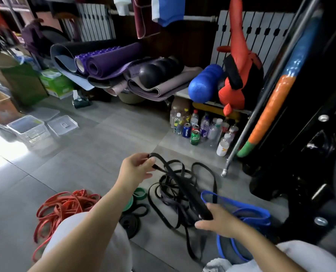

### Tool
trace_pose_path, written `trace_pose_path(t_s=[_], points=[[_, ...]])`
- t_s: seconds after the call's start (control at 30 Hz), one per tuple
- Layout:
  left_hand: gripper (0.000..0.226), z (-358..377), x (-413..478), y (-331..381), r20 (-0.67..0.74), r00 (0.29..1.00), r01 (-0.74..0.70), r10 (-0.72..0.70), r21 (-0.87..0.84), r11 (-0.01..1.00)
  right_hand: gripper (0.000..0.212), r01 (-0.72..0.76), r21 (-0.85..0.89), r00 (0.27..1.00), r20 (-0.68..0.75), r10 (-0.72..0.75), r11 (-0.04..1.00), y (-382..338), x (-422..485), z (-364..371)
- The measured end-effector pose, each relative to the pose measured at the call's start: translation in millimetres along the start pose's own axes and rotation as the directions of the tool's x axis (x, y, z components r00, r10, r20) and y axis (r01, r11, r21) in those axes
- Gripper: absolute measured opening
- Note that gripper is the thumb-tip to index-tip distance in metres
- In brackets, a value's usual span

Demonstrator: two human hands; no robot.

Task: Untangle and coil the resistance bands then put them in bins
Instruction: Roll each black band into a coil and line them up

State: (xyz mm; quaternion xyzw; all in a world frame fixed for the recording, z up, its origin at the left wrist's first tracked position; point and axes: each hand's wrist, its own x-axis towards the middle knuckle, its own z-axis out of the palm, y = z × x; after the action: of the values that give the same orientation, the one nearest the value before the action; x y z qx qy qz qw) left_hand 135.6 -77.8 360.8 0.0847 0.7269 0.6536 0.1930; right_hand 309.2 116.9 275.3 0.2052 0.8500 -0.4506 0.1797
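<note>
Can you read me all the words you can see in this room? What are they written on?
"PEPSI": on the blue can standing on the floor among the drinks.
Green can: the lettering is too blurred to read.
Bottles beside the cans: the labels are too small to read.
Green box: the print is blurred and cannot be read.
</note>
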Motion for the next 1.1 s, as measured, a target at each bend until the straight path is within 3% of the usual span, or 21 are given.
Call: trace_pose_path(t_s=[0.13,0.2,0.33,0.43,0.5,0.6,0.73,0.87,0.97,1.03,1.1], points=[[0.026,7,6,0,0.032,0.999,0.025,-0.023,-0.056,0.998,0.025,0.054,0.022,0.999,0.004,-0.054,0.998,10,11,35],[0.025,10,8,0,0.041,0.999,0.033,-0.030,-0.067,0.997,0.015,0.045,-0.024,0.999,-0.013,-0.045,0.999,11,18,45],[0.027,7,15,3,0.097,0.995,0.037,-0.033,-0.038,0.999,0.020,-0.010,-0.003,0.997,-0.070,0.010,1.000,13,32,43],[0.017,6,16,3,0.187,0.982,0.000,-0.016,0.084,0.996,0.059,-0.014,0.077,0.996,-0.090,0.021,0.997,-1,40,29],[0.017,7,13,2,0.259,0.966,-0.064,0.017,0.177,0.982,0.069,0.088,0.185,0.979,-0.196,-0.051,0.979,-21,44,18],[0.022,10,8,-1,0.322,0.945,-0.153,0.064,0.260,0.953,0.062,0.310,0.289,0.922,-0.326,-0.211,0.906,-53,44,2],[0.025,11,-2,0,0.363,0.928,-0.158,0.079,0.192,0.969,0.041,0.418,0.179,0.876,-0.338,-0.344,0.890,-75,36,-2],[0.019,9,-9,0,0.381,0.924,0.003,0.026,-0.075,0.997,0.038,0.454,0.280,0.858,-0.394,-0.330,0.846,-77,27,11],[0.024,7,-16,-1,0.418,0.908,0.154,-0.033,-0.258,0.954,0.039,0.482,0.332,0.838,-0.443,-0.317,0.811,-75,17,12],[0.021,8,-20,1,0.433,0.900,0.166,-0.049,-0.239,0.957,0.031,0.474,0.325,0.842,-0.439,-0.313,0.819,-74,10,11],[0.017,8,-25,1,0.408,0.912,0.062,-0.027,-0.072,0.995,0.029,0.464,0.351,0.848,-0.440,-0.294,0.813,-74,1,11]])
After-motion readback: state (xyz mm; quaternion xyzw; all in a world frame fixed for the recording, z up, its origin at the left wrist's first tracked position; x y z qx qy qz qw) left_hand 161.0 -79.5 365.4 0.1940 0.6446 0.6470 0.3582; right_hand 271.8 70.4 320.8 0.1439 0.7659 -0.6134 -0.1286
